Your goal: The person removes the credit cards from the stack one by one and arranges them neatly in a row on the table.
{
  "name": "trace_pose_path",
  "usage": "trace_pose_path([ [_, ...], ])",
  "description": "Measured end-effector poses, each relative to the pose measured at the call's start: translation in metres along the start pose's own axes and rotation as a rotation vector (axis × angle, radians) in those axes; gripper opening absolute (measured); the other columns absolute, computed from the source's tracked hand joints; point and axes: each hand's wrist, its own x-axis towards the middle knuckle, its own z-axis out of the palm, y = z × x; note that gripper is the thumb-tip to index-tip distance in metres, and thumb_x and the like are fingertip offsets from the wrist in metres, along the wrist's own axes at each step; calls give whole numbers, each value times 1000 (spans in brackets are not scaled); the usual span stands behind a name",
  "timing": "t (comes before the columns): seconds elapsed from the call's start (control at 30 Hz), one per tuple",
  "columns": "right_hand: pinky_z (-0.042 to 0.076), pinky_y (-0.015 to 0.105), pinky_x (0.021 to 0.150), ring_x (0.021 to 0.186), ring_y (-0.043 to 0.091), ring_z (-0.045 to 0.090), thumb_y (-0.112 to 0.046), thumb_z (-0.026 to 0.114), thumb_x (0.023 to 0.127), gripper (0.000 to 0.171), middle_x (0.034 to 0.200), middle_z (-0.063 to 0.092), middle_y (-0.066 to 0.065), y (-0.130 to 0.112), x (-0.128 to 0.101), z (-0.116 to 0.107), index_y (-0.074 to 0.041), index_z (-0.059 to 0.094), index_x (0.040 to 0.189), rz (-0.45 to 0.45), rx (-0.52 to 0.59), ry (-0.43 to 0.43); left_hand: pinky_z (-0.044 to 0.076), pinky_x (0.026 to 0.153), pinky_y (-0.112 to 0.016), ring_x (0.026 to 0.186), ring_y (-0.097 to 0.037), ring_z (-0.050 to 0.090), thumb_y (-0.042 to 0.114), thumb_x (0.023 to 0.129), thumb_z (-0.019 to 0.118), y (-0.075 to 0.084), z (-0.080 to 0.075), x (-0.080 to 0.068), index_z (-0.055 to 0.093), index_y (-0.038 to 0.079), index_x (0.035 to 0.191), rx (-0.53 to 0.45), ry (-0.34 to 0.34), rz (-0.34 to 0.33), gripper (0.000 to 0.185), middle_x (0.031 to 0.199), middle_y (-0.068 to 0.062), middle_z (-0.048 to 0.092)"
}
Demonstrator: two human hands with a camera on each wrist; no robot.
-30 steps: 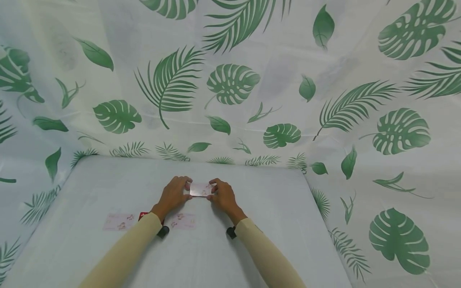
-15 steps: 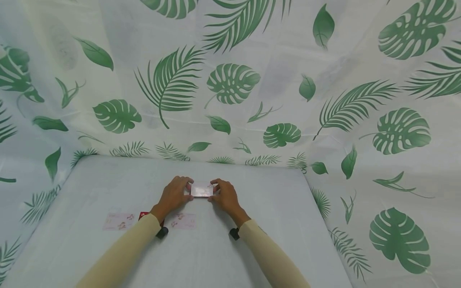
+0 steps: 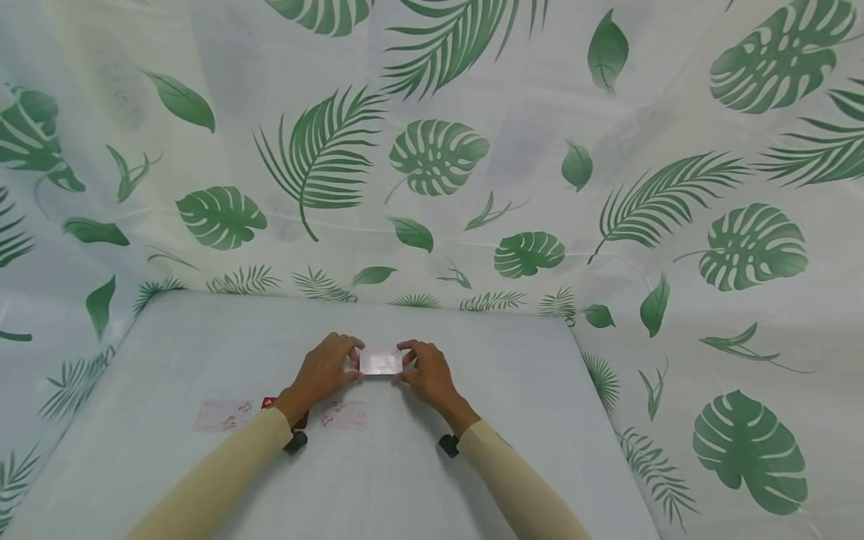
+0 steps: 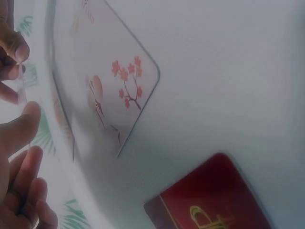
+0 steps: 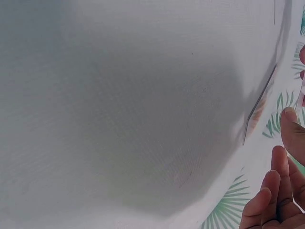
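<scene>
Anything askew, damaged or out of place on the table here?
Nothing stands out. Both hands, left hand and right hand, pinch a small card by its ends above the table. Two cards and a red card lie flat near the left wrist, undamaged.

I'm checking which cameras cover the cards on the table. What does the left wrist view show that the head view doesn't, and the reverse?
Only the left wrist view shows the gold lettering on the dark red card and the red blossom print on the pale flat card.

Only the head view shows both hands, left hand and right hand, pinching the small pale pink card, and the leaf-print curtain.

Both show the white table.
</scene>
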Motion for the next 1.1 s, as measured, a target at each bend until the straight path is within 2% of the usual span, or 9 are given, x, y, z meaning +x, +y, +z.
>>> trace_pose_path([
  [0.17,47,32,81,90,15,57,-15,94,80,55,96,73,-1,0,-8,-5,-16,71,131,-9,7,-10,51,82,-32,95,-15,53,28,80,96,4,-1,-4,71,12,127,-5,-9,2,55,98,4,69],
  [0.57,45,29,79,89,13,55,-13,92,82,54,95,71,-6,1,-27,-17,-17,71,132,5,48,-26,54,84,-32,94,-13,52,28,81,95,19,-7,-16,70,15,131,-37,-46,-14,58,99,3,67],
  [0.83,46,28,79,89,13,55,-11,93,81,56,94,70,-6,2,-36,-20,-17,71,132,0,64,-28,59,88,-33,96,-13,55,30,80,95,24,-9,-23,71,16,130,-45,-23,-3,57,102,2,69],
  [1.1,45,27,79,89,14,55,-10,94,79,58,95,71,-5,4,-45,-21,-17,72,132,-2,82,-27,54,81,-29,93,-10,53,31,78,97,27,-8,-28,72,18,129,-54,-30,7,58,95,8,66],
])
